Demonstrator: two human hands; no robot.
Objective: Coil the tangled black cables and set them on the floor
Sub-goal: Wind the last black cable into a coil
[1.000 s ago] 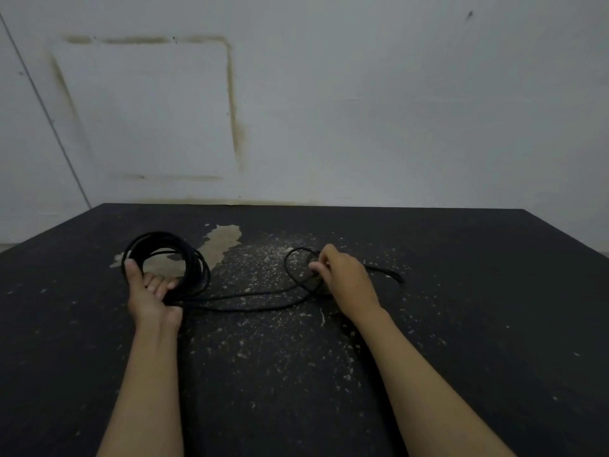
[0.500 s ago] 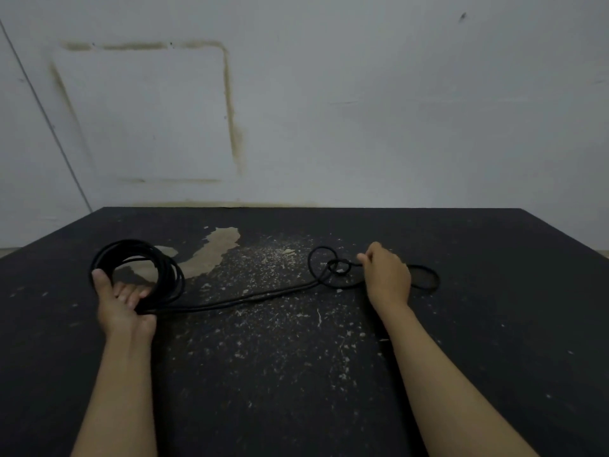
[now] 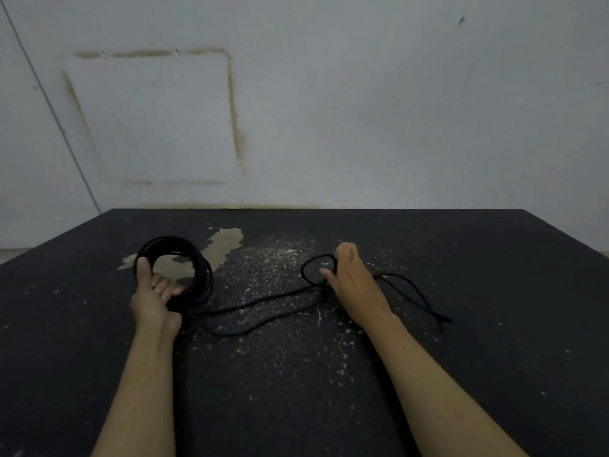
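Note:
A coil of black cable (image 3: 197, 262) stands upright on the dark floor (image 3: 296, 374), left of centre. My left hand (image 3: 155, 295) grips the coil's lower part, thumb up along its left side and fingers curled through the ring. From the coil a loose strand (image 3: 260, 306) runs right across the floor. My right hand (image 3: 349, 278) pinches that strand where it forms a small loop (image 3: 311, 267). The free end (image 3: 425, 303) trails right behind my right hand and lies on the floor.
The dark floor is speckled with pale flecks, with a bare tan patch (image 3: 227, 242) beside the coil. A white wall (image 3: 362, 110) with a stained square outline rises at the floor's far edge.
My left hand has carried the coil to the right, toward the centre. My right hand drew back left with the loop, and the strand between the hands has gone slack and wavy.

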